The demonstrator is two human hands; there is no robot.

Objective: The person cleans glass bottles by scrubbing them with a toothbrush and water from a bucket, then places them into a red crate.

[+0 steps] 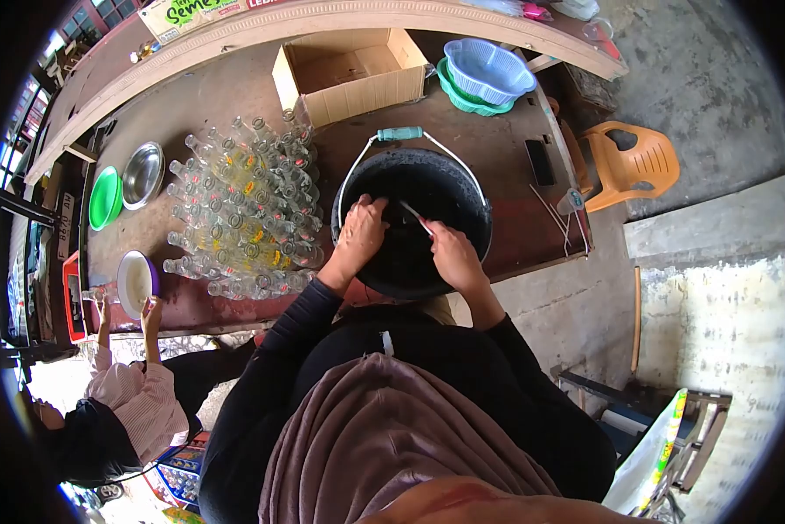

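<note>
A large black bucket (484, 229) stands in front of me, its white wire handle with a teal grip (399, 134) resting up at the far side. Its inside is very dark, and I cannot make out the contents. My right hand (456, 257) is closed around a small knife (415, 214), whose thin metal end points up and left over the bucket's middle. Reaching over the left rim, my left hand (363, 232) has its fingers bent down into the bucket. Whatever those fingers pinch is hidden in the dark.
Many empty glass bottles (244, 210) crowd the table left of the bucket. Behind are a cardboard box (358, 96) and blue plastic basins (490, 70). A phone (540, 163) lies right. At far left, another person's hands hold a bowl (137, 284) and a bottle. An orange chair (633, 166) stands right.
</note>
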